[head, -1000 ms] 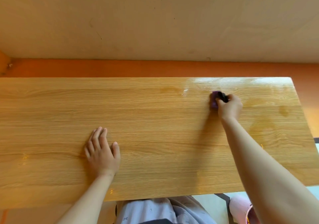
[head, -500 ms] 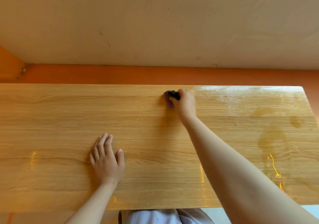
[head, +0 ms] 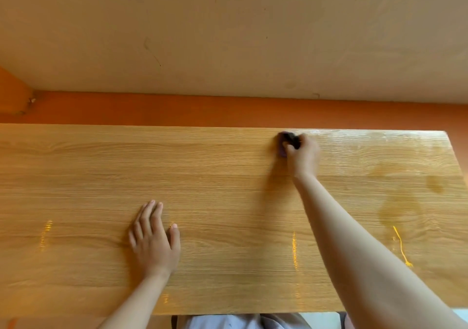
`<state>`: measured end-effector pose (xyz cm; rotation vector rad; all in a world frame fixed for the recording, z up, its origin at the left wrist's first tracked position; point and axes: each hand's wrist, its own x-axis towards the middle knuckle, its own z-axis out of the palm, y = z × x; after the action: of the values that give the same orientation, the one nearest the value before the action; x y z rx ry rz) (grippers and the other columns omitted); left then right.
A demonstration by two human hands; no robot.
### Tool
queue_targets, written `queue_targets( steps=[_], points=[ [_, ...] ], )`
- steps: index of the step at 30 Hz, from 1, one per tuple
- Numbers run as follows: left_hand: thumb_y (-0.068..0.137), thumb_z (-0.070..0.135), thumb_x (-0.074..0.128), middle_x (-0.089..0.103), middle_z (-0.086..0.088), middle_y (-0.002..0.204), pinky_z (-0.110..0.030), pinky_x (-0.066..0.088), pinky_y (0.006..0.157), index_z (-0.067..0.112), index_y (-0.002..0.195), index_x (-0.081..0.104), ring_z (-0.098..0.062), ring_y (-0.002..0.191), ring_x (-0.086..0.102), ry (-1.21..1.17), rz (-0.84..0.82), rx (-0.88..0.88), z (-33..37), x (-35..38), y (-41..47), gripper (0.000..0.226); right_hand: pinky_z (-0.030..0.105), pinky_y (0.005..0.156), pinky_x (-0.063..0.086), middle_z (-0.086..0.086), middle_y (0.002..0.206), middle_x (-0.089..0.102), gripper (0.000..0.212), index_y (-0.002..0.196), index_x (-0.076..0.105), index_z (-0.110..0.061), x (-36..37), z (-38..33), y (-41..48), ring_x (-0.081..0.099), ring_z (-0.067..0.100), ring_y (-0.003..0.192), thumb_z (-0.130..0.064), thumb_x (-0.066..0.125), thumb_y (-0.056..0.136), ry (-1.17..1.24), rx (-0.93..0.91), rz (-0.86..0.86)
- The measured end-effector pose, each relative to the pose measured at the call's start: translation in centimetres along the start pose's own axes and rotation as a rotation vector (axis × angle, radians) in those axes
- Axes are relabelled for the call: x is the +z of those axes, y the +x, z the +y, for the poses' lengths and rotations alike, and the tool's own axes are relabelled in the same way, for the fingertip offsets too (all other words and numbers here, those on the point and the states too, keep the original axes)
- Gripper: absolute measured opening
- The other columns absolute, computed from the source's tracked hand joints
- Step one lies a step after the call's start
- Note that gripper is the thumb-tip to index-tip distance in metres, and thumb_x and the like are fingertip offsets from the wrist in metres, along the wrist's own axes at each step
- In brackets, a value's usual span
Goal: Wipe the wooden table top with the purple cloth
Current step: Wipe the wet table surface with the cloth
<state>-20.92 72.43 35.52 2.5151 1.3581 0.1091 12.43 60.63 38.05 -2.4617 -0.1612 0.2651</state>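
1. The purple cloth (head: 281, 149) is on the far part of the counter (head: 228, 189), close to the back edge and right of the middle. I see only a small purple strip at the left of the fingers. The rest is hidden inside the hand. A dark part sits on top of it, and I cannot tell if it is a fold of the cloth.
2. The right grip (head: 304, 159), a bare hand, is clenched around the cloth and holds it against the wood. This area is a little blurred, so I cannot separate the single fingers.
3. The left grip (head: 154, 242) is released. It lies flat on the counter, palm down, with straight fingers and the thumb set apart. It is left of the middle, nearer the front edge and well apart from the cloth.
4. The counter is light wood with long grain lines and a glossy finish that shows bright streaks. Its left end is cut off by the frame.
5. A whitish sheen (head: 367, 136) runs along the back edge, right of the cloth. Nearer the right end are darker round stains (head: 434, 184). A thin yellow line (head: 401, 246) lies beside the right forearm; thread or scratch, I cannot tell.
6. Behind the counter runs an orange band (head: 202, 110), and above it is a matte beige wall (head: 228, 37) with faint marks.
7. Below the front edge, pale fabric (head: 228, 322) shows, cut off by the frame.
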Motion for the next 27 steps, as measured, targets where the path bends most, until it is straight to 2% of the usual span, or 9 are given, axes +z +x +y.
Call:
queue_targets(
  steps=[5,11,20,24,27],
  points=[
    [0.084,0.036,0.038,0.044,-0.01,0.144,-0.051,0.029,0.104,0.007,0.133,0.049,-0.031,0.133,0.038,0.02,-0.003,-0.001,0.1,0.0,0.0,0.058,0.03,0.067,0.034,0.002,0.091,0.05,0.009,0.087,0.058,-0.008,5.1,-6.6,-2.6,0.048,0.021,0.083,-0.015,0.062,0.082,-0.008,-0.241,-0.19],
    [0.084,0.035,0.04,0.044,-0.01,0.144,-0.05,0.029,0.104,0.007,0.133,0.049,-0.03,0.133,0.037,0.021,0.014,0.001,0.1,0.1,0.2,0.057,0.031,0.065,0.039,0.004,0.094,0.051,0.01,0.091,0.059,-0.008,6.4,-8.0,-1.3,0.048,0.019,0.079,-0.015,0.061,0.085,-0.005,-0.285,-0.24],
    [0.083,0.034,0.04,0.045,-0.012,0.144,-0.051,0.028,0.104,0.005,0.133,0.05,-0.033,0.133,0.037,0.035,0.026,0.014,-0.2,0.4,-0.1,0.059,0.029,0.066,0.03,0.011,0.096,0.053,0.012,0.091,0.059,-0.005,0.9,-1.6,1.8,0.044,0.019,0.078,-0.016,0.06,0.086,-0.064,-0.154,-0.07],
    [0.083,0.035,0.038,0.043,-0.013,0.144,-0.052,0.028,0.104,0.005,0.133,0.048,-0.034,0.134,0.036,0.022,0.026,0.019,-0.1,0.4,-0.1,0.059,0.028,0.073,0.035,0.012,0.104,0.057,0.019,0.101,0.063,-0.006,-1.5,0.7,2.7,0.052,0.024,0.088,-0.016,0.06,0.087,-0.054,-0.053,-0.036],
    [0.084,0.035,0.038,0.044,-0.014,0.143,-0.052,0.028,0.103,0.005,0.133,0.048,-0.034,0.134,0.037,0.014,0.027,0.032,-0.1,0.3,-0.1,0.059,0.028,0.071,0.036,0.015,0.103,0.061,0.016,0.097,0.063,-0.006,-2.8,2.3,2.9,0.058,0.031,0.092,-0.017,0.061,0.085,-0.061,0.021,0.001]
  ],
)
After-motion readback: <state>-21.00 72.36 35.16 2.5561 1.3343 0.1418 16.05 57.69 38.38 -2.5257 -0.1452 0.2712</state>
